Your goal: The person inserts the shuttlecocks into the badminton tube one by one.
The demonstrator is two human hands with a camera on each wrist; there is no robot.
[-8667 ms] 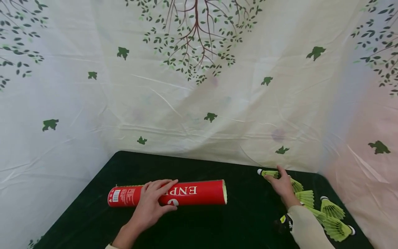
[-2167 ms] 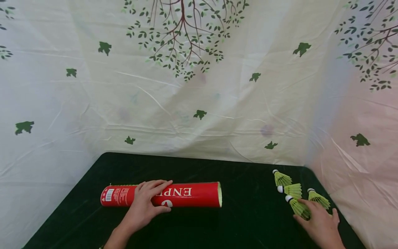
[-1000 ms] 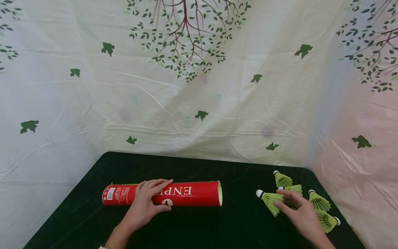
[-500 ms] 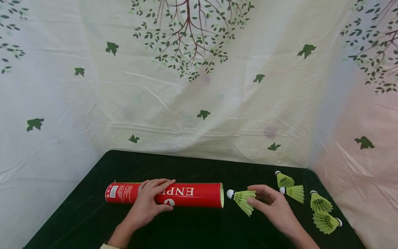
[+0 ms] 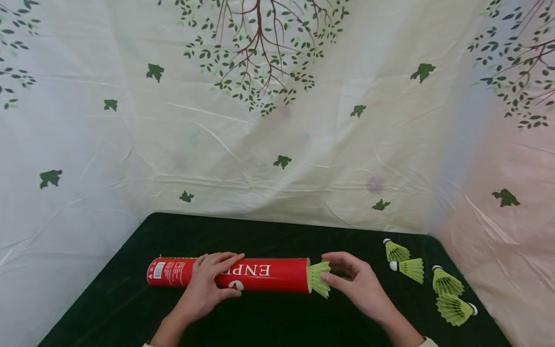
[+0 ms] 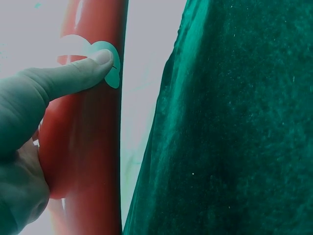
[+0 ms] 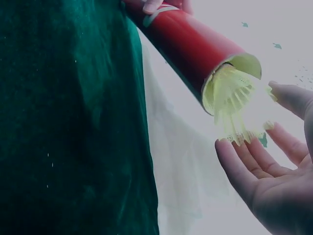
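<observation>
A red shuttlecock tube (image 5: 282, 275) with white lettering lies sideways on the dark green cloth. My left hand (image 5: 212, 277) grips it around the middle; in the left wrist view the thumb (image 6: 80, 76) lies along the red wall over the logo. At the tube's right-hand mouth, a yellow-green shuttlecock (image 5: 320, 278) sits with its cork inside and hidden, its skirt sticking out. My right hand (image 5: 362, 284) holds the skirt's edge between thumb and fingers. In the right wrist view the fingertips (image 7: 225, 144) meet the flared rim of the skirt.
Several more shuttlecocks lie at the table's right side, among them one with its white cork pointing left (image 5: 409, 270) and one near the right edge (image 5: 455, 309). A pale curtain (image 5: 260, 144) printed with branches and leaves hangs behind the green-covered table (image 5: 260, 320).
The right hand picked a shuttlecock from the right-hand group, carried it left, and its cork has now entered the tube's mouth. The left hand has kept its hold on the tube.
</observation>
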